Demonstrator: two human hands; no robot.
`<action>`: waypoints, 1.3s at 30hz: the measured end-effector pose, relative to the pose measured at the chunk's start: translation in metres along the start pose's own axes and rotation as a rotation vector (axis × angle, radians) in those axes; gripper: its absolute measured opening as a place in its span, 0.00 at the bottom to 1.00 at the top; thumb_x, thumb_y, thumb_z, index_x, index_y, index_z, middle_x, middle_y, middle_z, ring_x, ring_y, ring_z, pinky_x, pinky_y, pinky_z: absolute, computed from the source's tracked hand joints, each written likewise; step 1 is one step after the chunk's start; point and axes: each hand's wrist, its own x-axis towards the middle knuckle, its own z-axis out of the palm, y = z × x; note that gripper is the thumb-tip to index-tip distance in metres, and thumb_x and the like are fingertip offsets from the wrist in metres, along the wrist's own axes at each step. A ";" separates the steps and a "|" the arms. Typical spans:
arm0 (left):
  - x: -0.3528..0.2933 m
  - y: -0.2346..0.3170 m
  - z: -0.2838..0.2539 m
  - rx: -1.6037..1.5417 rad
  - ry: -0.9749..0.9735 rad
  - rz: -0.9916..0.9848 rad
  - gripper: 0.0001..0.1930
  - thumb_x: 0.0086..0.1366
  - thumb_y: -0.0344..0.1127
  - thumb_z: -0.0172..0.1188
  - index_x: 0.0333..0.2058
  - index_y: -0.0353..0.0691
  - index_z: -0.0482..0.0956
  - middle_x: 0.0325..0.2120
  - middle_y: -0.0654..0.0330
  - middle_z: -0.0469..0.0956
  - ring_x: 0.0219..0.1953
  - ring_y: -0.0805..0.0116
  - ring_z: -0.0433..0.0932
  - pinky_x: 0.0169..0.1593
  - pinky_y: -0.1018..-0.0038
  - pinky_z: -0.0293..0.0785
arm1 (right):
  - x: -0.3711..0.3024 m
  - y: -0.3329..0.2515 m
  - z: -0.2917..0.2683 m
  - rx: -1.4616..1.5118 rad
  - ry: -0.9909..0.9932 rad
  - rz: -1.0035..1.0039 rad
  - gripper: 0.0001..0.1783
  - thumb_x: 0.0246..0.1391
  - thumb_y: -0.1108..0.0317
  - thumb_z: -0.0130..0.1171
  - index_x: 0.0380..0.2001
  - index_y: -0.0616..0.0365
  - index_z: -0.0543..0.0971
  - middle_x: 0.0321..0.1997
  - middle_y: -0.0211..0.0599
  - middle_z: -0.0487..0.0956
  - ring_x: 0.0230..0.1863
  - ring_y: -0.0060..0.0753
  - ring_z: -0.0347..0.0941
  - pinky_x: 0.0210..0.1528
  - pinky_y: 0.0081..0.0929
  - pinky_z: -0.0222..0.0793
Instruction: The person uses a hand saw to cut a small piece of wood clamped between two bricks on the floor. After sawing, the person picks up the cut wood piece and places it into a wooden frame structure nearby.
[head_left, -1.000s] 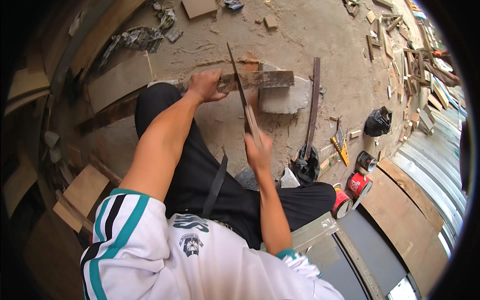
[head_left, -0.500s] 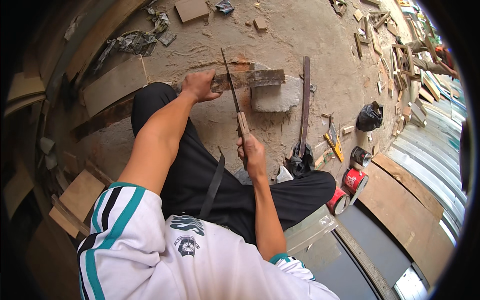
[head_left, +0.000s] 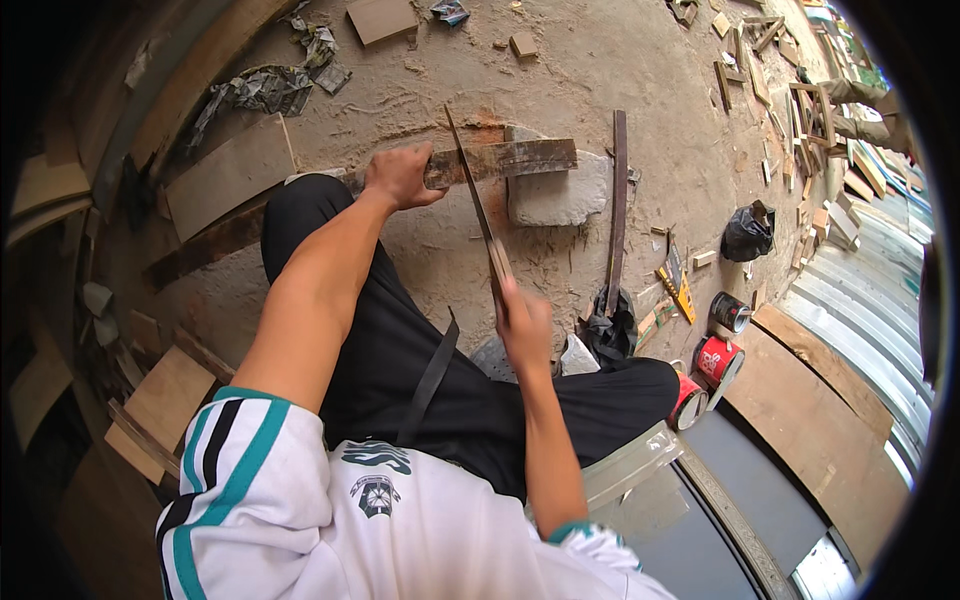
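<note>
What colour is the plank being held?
The plank is mottled dark brown, seen best in the head view.
</note>
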 end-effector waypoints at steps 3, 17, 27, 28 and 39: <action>0.004 0.005 0.000 -0.025 -0.019 0.017 0.34 0.48 0.63 0.68 0.42 0.41 0.72 0.31 0.54 0.79 0.33 0.54 0.82 0.34 0.59 0.78 | 0.032 0.013 0.013 -0.022 0.027 -0.059 0.28 0.68 0.53 0.47 0.16 0.61 0.69 0.12 0.27 0.63 0.15 0.21 0.58 0.19 0.27 0.52; -0.006 -0.005 0.002 0.028 0.037 0.010 0.34 0.48 0.64 0.68 0.41 0.40 0.71 0.32 0.54 0.80 0.34 0.56 0.82 0.33 0.60 0.80 | -0.058 0.018 -0.017 -0.005 -0.094 0.122 0.28 0.69 0.54 0.44 0.17 0.60 0.69 0.13 0.27 0.63 0.15 0.22 0.59 0.21 0.25 0.53; -0.006 -0.005 0.014 0.003 0.074 0.032 0.32 0.49 0.63 0.68 0.39 0.40 0.71 0.29 0.54 0.79 0.31 0.53 0.82 0.33 0.60 0.78 | -0.038 0.033 -0.007 -0.045 -0.045 -0.024 0.30 0.68 0.51 0.48 0.14 0.58 0.66 0.12 0.23 0.62 0.16 0.18 0.56 0.19 0.25 0.50; -0.007 -0.005 0.014 0.019 0.045 0.010 0.32 0.49 0.63 0.67 0.38 0.40 0.72 0.28 0.54 0.79 0.31 0.53 0.82 0.33 0.60 0.78 | -0.064 0.024 -0.015 0.076 -0.054 0.117 0.30 0.68 0.51 0.48 0.14 0.59 0.66 0.12 0.23 0.62 0.16 0.18 0.56 0.19 0.25 0.50; 0.015 -0.002 -0.015 0.065 -0.088 -0.006 0.41 0.49 0.67 0.66 0.51 0.38 0.71 0.35 0.53 0.80 0.36 0.56 0.82 0.37 0.61 0.80 | -0.032 0.027 -0.010 -0.155 0.027 -0.156 0.22 0.67 0.60 0.49 0.21 0.62 0.73 0.14 0.36 0.66 0.16 0.30 0.64 0.20 0.33 0.58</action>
